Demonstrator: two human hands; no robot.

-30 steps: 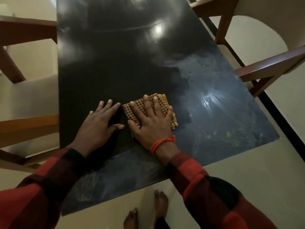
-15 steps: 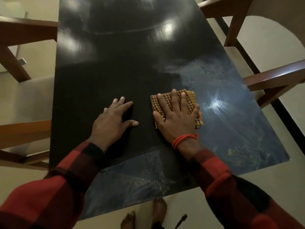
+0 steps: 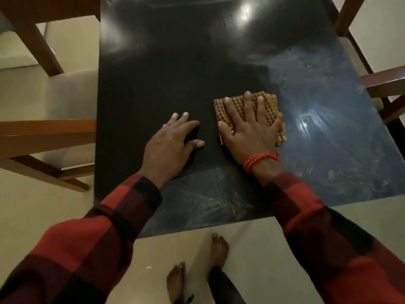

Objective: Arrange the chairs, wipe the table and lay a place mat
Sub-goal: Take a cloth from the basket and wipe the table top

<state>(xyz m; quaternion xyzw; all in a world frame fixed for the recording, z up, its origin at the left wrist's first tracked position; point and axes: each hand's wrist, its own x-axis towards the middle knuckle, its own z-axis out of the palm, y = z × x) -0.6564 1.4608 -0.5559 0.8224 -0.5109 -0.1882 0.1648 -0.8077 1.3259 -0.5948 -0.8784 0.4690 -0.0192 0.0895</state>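
Lying under the flat right hand [image 3: 252, 132], the cloth [image 3: 245, 102] seems folded.

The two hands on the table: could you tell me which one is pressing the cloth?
The right hand, with the red bracelet, lies flat on the tan waffle cloth. The left hand rests on bare table.

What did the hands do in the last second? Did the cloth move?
Yes. The right hand slid the brown waffle cloth to the right across the black table, toward the streaky part, so the gap to the left hand grew. Nothing was picked up or let go. The right hand stayed flat on the cloth, the left hand stayed flat on the table, and the chairs stayed at the sides.
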